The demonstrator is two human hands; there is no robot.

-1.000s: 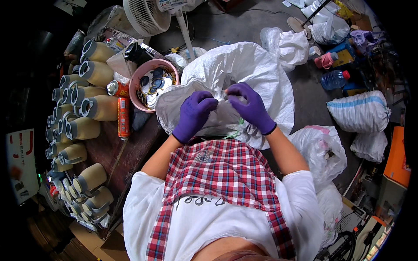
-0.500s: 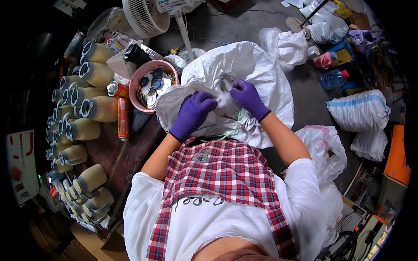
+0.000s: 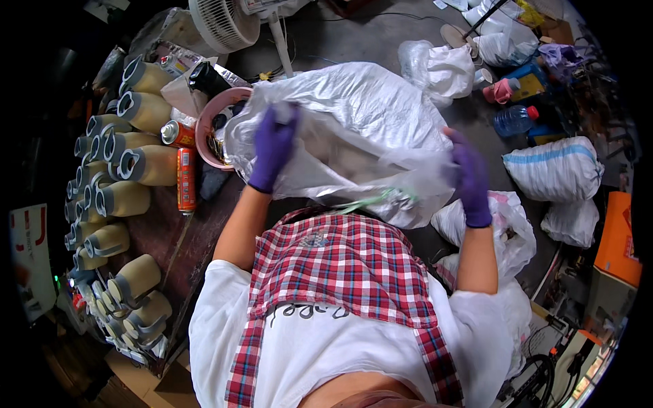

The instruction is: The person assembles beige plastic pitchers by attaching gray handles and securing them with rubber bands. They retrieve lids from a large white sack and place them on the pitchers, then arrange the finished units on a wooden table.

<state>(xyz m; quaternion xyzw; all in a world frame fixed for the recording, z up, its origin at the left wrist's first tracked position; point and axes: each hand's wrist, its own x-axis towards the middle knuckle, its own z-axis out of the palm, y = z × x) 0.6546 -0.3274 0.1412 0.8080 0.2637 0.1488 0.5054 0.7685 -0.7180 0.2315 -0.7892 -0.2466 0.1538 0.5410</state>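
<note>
In front of the red checked cloth apron (image 3: 340, 265), a large white woven plastic sack (image 3: 367, 92) is lying with its mouth spreading wide. The purple-gloved left hand (image 3: 274, 149) is gripping its left edge, near the round pink plastic bucket (image 3: 202, 132). The purple-gloved right hand (image 3: 469, 180) is blurring at the right edge; I cannot tell its grip. Beyond the sack, grey floor (image 3: 367, 41) is showing.
</note>
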